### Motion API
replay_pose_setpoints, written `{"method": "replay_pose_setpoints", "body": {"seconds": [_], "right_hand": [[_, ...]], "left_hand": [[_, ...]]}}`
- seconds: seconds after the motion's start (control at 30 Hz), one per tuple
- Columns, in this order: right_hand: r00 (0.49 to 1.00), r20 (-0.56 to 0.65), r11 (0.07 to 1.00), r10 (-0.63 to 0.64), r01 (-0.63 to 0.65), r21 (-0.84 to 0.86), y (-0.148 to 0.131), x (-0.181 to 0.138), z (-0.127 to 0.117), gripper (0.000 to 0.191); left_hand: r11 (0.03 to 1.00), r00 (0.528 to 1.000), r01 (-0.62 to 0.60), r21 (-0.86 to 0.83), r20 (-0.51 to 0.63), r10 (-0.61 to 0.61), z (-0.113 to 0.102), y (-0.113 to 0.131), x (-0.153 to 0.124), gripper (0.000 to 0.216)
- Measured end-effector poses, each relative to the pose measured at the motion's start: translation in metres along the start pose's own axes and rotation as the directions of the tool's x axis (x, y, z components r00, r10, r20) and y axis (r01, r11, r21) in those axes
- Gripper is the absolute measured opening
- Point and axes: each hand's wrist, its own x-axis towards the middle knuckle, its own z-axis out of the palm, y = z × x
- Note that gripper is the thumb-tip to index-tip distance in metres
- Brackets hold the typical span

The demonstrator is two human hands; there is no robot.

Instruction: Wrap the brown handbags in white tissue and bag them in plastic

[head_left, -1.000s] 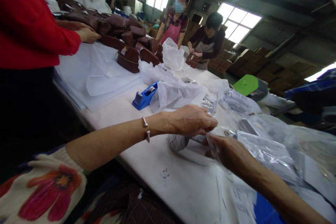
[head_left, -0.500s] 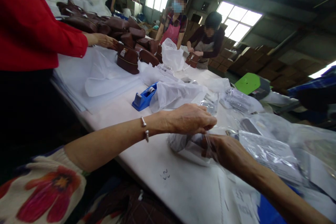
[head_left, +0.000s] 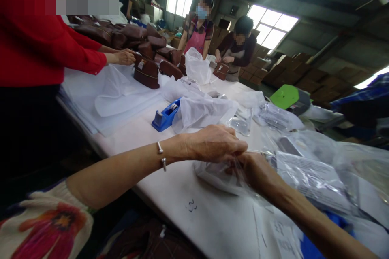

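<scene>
On the left hand (head_left: 214, 142), I am seeing the fingers (head_left: 240, 146) curling and pressing together; they seem to be pinching the film of a clear bag (head_left: 220, 179). The fingers of the right hand (head_left: 258, 170) are partly hiding behind this film, so I cannot tell if they are gripping or only supporting.

The bag is lying on the bench (head_left: 219, 224), directly under the 2 hands. Something pale is already sitting inside, so I am judging the filling as mostly done; the film near the fingers is not yet lying flat, so I am counting this bag as unfinished. To the right, filled clear bags (head_left: 313, 178) are lying in a heap; whether they are complete, I cannot tell.

The left forearm is coming from the lower left, the wrist nearly straight, the back of the hand facing up. The right forearm is reaching from the lower right corner, and the hands are meeting. Farther out, a blue tape dispenser (head_left: 165, 117) is standing just beside a white bag (head_left: 203, 112).
</scene>
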Motion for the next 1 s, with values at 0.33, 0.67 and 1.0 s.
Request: {"method": "replay_pose_setpoints", "body": {"seconds": [0.33, 0.67, 1.0], "right_hand": [[0.952, 0.297, 0.953, 0.074, -0.156, 0.26, 0.033, -0.025, -0.036, 0.02], [0.965, -0.171, 0.976, 0.199, -0.18, 0.123, 0.013, 0.012, -0.054, 0.03], [0.974, 0.067, 0.535, 0.214, -0.174, 0.827, 0.031, 0.035, -0.041, 0.048]], "left_hand": [[0.945, 0.993, -0.005, 0.328, -0.113, 0.044, -0.021, 0.022, -0.031, 0.009], [0.984, 0.94, 0.032, 0.175, -0.339, 0.03, -0.009, 0.029, -0.044, 0.017], [0.747, 0.75, 0.398, -0.533, -0.28, -0.599, -0.021, -0.002, -0.026, 0.021]]}}
